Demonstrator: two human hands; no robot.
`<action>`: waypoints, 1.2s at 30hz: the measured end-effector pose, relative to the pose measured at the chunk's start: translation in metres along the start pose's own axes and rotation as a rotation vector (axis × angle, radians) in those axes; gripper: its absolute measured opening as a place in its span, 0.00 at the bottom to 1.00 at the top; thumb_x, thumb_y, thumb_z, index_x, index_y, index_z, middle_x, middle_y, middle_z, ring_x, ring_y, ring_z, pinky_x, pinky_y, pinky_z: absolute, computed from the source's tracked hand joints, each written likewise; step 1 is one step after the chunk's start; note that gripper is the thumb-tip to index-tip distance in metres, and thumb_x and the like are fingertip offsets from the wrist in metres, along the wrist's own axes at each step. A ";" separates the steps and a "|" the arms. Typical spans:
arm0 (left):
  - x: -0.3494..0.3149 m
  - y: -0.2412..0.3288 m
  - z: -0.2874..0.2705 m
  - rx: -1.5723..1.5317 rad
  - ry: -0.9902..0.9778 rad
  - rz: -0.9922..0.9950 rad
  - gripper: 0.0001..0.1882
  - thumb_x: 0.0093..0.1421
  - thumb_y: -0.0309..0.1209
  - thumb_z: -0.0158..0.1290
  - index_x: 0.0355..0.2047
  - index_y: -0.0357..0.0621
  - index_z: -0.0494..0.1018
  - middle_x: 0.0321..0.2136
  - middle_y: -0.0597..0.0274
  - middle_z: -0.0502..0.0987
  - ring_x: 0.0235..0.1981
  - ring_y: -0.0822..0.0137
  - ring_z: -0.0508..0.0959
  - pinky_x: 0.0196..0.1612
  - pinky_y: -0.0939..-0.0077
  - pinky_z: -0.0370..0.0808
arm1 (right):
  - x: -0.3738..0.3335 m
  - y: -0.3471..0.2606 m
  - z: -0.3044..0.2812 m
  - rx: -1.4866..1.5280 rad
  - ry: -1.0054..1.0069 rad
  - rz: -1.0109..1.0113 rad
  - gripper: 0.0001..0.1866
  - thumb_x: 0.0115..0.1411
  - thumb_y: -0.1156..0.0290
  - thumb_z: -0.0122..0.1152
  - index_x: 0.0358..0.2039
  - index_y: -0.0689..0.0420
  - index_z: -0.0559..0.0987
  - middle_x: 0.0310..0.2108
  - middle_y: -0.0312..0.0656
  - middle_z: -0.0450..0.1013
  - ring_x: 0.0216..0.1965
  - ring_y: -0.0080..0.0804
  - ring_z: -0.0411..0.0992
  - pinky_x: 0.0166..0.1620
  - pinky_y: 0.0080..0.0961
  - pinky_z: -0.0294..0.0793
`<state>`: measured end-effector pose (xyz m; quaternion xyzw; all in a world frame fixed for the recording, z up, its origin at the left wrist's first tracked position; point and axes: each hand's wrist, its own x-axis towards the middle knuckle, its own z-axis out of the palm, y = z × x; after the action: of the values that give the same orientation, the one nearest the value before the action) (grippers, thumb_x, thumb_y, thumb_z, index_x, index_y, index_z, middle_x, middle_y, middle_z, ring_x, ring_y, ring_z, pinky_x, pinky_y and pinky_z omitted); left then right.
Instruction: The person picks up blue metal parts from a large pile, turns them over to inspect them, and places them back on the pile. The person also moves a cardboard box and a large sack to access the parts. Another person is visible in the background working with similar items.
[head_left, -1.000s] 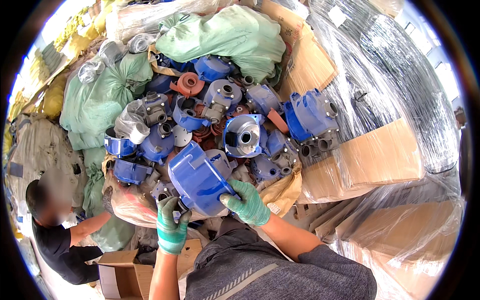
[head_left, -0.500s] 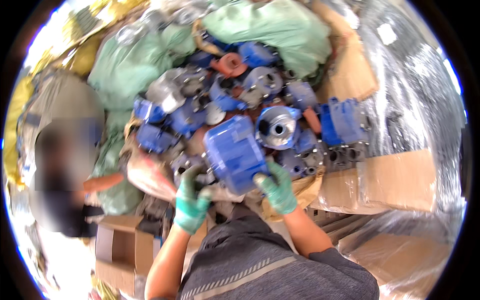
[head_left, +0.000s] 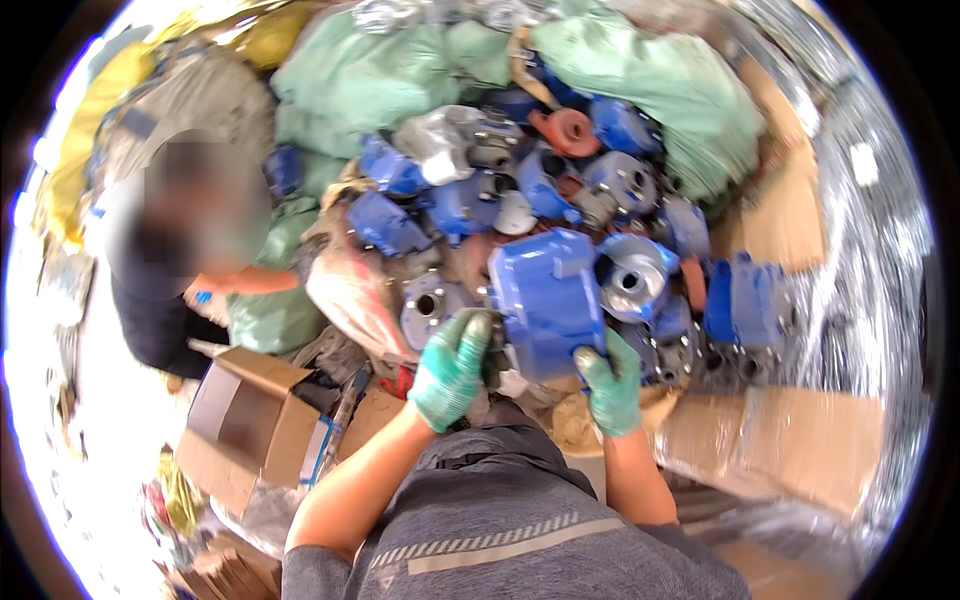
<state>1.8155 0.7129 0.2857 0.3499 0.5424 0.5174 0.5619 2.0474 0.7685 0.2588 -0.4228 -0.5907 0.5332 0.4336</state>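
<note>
A blue, box-shaped metal housing (head_left: 548, 305) is held up in front of me, over a heap of similar castings. My right hand (head_left: 613, 388), in a green-coated glove, grips its lower right corner, thumb on the near face and the other fingers behind. My left hand (head_left: 455, 370), gloved alike, is closed at the housing's lower left side, beside a grey metal part; its fingertips are partly hidden. Just right of the housing lies a round blue casting with a silver hub (head_left: 634, 280). A grey flanged piece (head_left: 428, 307) sits beyond my left hand.
Green sacks (head_left: 365, 85) border the heap at the back. An opened cardboard box (head_left: 245, 425) stands at lower left, near another person (head_left: 165, 290) reaching toward the sacks. Flattened cardboard (head_left: 815, 440) and plastic-wrapped goods (head_left: 865, 280) line the right side. A red ring-shaped part (head_left: 568, 132) lies farther back.
The view has shifted, so the heap appears farther right and the opened box shows more fully. My left hand has come closer to the housing, which stays raised in my grip.
</note>
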 end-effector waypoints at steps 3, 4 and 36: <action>-0.006 -0.002 -0.003 0.175 -0.015 0.233 0.32 0.65 0.42 0.60 0.64 0.40 0.64 0.43 0.60 0.76 0.37 0.69 0.77 0.42 0.72 0.78 | -0.003 -0.006 0.002 0.029 -0.008 0.025 0.22 0.63 0.54 0.67 0.43 0.61 0.81 0.32 0.31 0.74 0.33 0.19 0.66 0.36 0.22 0.68; -0.004 -0.008 0.000 0.278 0.046 0.387 0.35 0.61 0.37 0.65 0.64 0.41 0.64 0.48 0.57 0.75 0.42 0.66 0.77 0.47 0.69 0.78 | -0.004 -0.004 0.002 0.047 0.000 0.056 0.22 0.63 0.54 0.67 0.44 0.62 0.81 0.33 0.30 0.75 0.33 0.19 0.66 0.37 0.22 0.68; -0.163 -0.260 -0.423 -0.861 1.403 0.006 0.14 0.70 0.46 0.51 0.33 0.52 0.70 0.25 0.62 0.76 0.26 0.60 0.77 0.34 0.55 0.80 | 0.004 -0.001 0.015 0.074 -0.014 0.174 0.32 0.58 0.59 0.65 0.58 0.67 0.74 0.53 0.45 0.73 0.52 0.36 0.71 0.57 0.34 0.69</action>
<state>1.4774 0.4281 0.0076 -0.2994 0.5208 0.7799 0.1760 2.0321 0.7681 0.2591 -0.4525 -0.5347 0.5933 0.3966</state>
